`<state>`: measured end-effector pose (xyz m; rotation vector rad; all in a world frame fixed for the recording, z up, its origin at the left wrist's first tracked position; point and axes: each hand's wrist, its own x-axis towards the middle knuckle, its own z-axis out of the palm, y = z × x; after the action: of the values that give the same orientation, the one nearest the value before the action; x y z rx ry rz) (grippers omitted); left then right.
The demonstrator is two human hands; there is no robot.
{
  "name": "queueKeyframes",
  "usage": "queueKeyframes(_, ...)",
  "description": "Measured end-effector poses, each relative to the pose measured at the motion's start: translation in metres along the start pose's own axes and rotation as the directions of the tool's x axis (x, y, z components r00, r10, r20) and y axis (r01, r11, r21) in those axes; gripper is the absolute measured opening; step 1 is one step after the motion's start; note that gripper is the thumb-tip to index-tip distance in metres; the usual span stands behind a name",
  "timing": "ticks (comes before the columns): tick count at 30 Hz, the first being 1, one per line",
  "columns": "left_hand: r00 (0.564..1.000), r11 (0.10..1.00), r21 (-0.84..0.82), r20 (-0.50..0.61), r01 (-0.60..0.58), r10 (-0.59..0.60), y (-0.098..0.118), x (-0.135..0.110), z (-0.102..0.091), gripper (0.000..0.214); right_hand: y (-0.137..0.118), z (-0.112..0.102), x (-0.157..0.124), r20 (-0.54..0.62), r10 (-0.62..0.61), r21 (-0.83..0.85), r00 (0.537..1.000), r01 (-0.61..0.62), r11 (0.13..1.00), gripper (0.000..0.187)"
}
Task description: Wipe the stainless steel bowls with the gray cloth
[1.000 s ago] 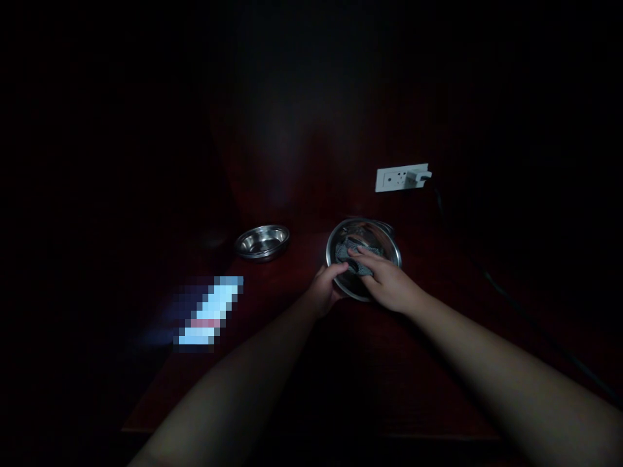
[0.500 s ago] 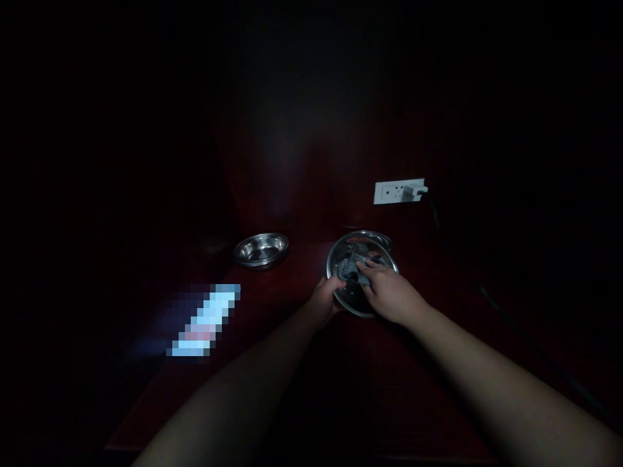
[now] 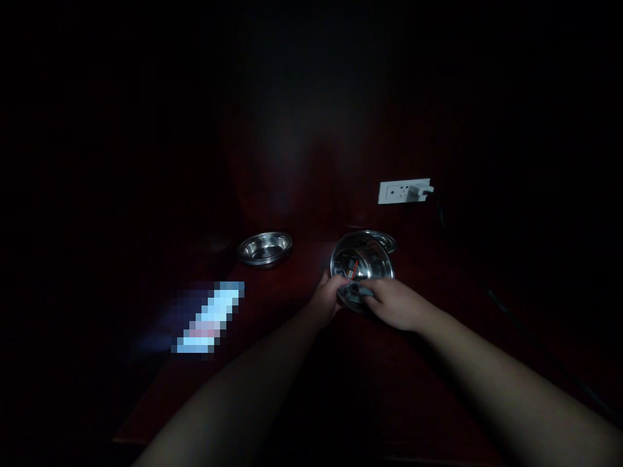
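A shiny steel bowl point(image 3: 363, 256) is tipped up toward me on a dark red table point(image 3: 302, 350). My left hand point(image 3: 325, 299) grips its near left rim with curled fingers. My right hand point(image 3: 395, 302) is closed on a grey cloth point(image 3: 354, 291) pressed against the bowl's near rim. A second steel dish point(image 3: 384, 240) peeks out just behind the tipped bowl.
Another steel bowl point(image 3: 265, 248) stands to the left. A glowing, blurred-out flat object point(image 3: 209, 318) lies at the near left. A white wall socket point(image 3: 403, 191) with a plug and a dark cable point(image 3: 491, 292) is at the back right. The room is very dark.
The bowl has been tipped more upright toward me. My right hand with the cloth has slid from inside the bowl down to its near rim.
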<state>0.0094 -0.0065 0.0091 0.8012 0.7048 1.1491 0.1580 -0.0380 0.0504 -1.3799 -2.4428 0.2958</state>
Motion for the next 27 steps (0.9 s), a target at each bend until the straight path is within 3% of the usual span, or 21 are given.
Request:
queueKeyframes(7,0.999,0.999,-0.042,0.033,0.012,-0.011,-0.0001,0.0028,0.0,0.048,-0.0041,0.0035,-0.0004,-0.047,-0.069,0.12,0.997,0.074,0.99,0.02)
queueKeyframes(17,1.0,0.999,-0.052,0.017,0.015,-0.014,-0.0001,0.0028,0.002,0.049,-0.0048,0.006,0.0003,-0.094,-0.089,0.154,0.992,0.103,0.983,0.015)
queueKeyframes(27,0.999,0.999,-0.029,0.024,0.022,-0.021,-0.0018,0.0049,-0.0007,0.054,-0.0037,0.0028,0.0003,-0.066,-0.045,0.187,0.997,0.056,0.981,0.016)
